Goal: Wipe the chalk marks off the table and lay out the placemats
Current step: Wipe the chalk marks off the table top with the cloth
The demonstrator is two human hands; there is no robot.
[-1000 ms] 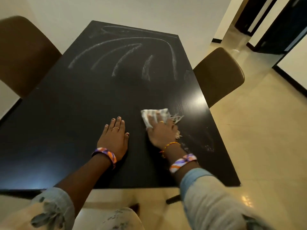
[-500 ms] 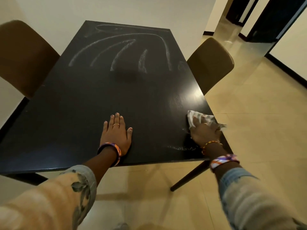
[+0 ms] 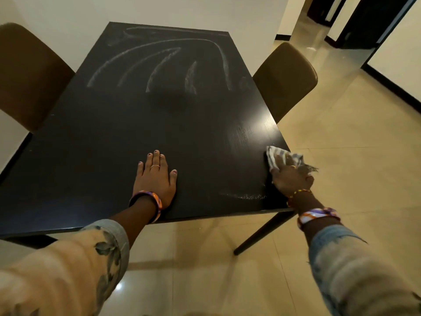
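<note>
A black table (image 3: pixel 114 137) carries curved white chalk marks (image 3: pixel 159 62) across its far half. A faint chalk smear (image 3: pixel 246 196) lies near the front right corner. My left hand (image 3: pixel 155 179) rests flat on the table near the front edge, fingers straight. My right hand (image 3: pixel 291 176) presses a white striped cloth (image 3: pixel 276 157) onto the table at its right edge, fingers spread over the cloth. Part of the cloth hangs past the edge. No placemats are in view.
A brown chair (image 3: pixel 27 74) stands at the table's left side and another brown chair (image 3: pixel 287 76) at the right side. Glossy beige floor tiles (image 3: pixel 341 137) spread to the right. A dark doorway (image 3: pixel 364 21) is at the far right.
My right hand has swept the cloth from the table's middle to its right edge, then held there. My left hand stays flat in place. The view has pulled back from the table.
</note>
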